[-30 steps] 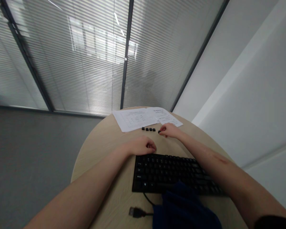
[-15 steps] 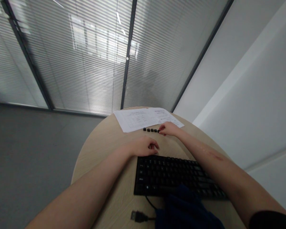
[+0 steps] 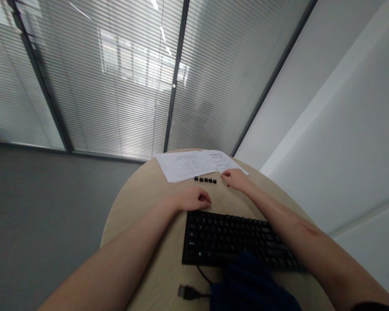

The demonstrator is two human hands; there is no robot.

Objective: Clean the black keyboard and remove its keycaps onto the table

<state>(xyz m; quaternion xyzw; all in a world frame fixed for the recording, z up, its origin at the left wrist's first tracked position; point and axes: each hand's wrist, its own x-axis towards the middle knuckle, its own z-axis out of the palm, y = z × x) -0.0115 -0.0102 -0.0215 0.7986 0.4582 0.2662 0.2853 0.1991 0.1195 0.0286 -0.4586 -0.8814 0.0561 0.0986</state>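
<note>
Several small black keycaps [image 3: 205,180] lie in a row on the wooden table, just below the papers. My right hand [image 3: 235,178] rests at the right end of this row, a little apart from the last keycap. Its fingers are loosely bent and apart, with nothing visible in them. My left hand [image 3: 193,198] lies on the table at the top left corner of a black keyboard [image 3: 233,237]. Its fingers curl in toward the thumb, and nothing shows in them. My right forearm hides part of the keyboard's right end.
Printed sheets [image 3: 188,164] lie at the table's far edge. Dark blue cloth [image 3: 253,283] covers part of the keyboard's lower edge, beside a black USB plug [image 3: 188,292] on a cable. The round table [image 3: 126,207] stands near a white wall [image 3: 353,116] and glass panels with blinds [image 3: 123,108].
My right hand has let go of the rightmost keycap and moved slightly right, leaving it in the row. My left hand's fingers have curled closer together. The view has shifted slightly.
</note>
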